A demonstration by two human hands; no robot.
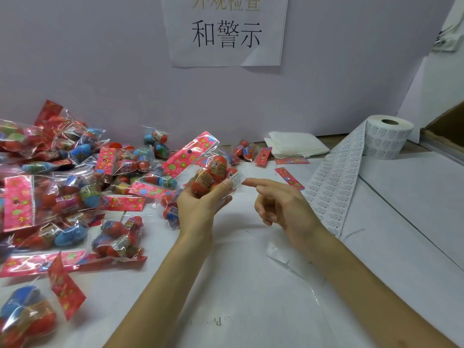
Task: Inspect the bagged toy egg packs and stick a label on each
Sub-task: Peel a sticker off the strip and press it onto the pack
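Your left hand (200,204) is raised above the white surface (251,285), its fingers and thumb curled round a clear plastic bag of red toy eggs (211,172) whose pink flowered header card points up and away to the left. Your right hand (283,204) is just beside it, index finger straight and the other fingers curled in, holding nothing. That fingertip (251,181) touches a small white printed label (237,180) at the bag's right edge, next to your left thumb.

To your left a pile of bagged red and blue egg packs (62,187) spreads over the surface from the near edge back to the wall. To your right a long strip of white printed labels (334,182) runs away from you to its roll (386,139), which stands on end. Two loose pink header cards (288,178) lie between the strip and the held bag. Farther back a folded white cloth (296,144) rests by the wall, and above it hangs a white paper sign with black characters (226,33).
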